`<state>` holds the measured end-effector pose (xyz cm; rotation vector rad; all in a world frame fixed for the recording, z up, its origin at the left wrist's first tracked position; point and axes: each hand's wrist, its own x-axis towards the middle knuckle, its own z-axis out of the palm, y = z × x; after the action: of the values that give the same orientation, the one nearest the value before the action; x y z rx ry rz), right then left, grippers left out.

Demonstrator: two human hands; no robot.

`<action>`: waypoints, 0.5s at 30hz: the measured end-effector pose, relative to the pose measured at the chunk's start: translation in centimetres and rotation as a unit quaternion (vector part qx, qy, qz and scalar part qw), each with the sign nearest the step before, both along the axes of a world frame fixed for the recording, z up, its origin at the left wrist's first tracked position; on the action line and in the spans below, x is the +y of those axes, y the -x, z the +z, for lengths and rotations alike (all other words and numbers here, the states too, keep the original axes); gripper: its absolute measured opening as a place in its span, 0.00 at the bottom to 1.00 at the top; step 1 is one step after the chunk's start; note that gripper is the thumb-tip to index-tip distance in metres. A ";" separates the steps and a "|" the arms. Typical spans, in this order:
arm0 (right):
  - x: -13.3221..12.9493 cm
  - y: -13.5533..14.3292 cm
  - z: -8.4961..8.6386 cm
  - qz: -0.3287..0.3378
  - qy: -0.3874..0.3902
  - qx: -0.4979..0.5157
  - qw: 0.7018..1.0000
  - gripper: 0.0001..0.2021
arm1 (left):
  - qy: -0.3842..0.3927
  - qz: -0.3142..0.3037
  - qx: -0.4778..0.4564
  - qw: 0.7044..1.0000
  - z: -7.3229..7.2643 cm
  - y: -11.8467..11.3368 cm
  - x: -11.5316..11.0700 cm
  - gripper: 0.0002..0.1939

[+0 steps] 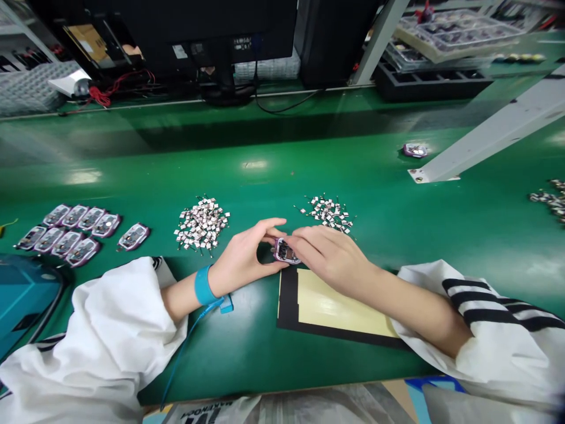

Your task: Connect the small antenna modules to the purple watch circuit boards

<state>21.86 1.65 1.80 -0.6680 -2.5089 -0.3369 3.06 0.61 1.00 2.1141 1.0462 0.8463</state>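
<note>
Half-curled left hand (242,253) grips purple-rimmed electronics housing (285,252); right hand (332,253), its grip unclear, apparently works atop it, next needing steadiness.

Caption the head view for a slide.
Left hand holds a purple-rimmed device, right hand at its edge, piles of small parts beyond on a green bench.

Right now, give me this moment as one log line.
left hand: holding purple-rimmed housing | right hand: fingers at its right side | beyond hands: two piles of wired parts | far left: more housings
</note>
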 end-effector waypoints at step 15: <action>0.3 -0.1 -0.8 0.017 0.045 0.079 0.996 0.09 | 0.015 -0.023 -0.002 1.000 0.4 -0.6 -0.3 0.30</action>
<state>21.96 1.93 1.04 -0.6604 -2.3918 -0.1519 3.69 0.35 1.40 2.1019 0.9983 0.8089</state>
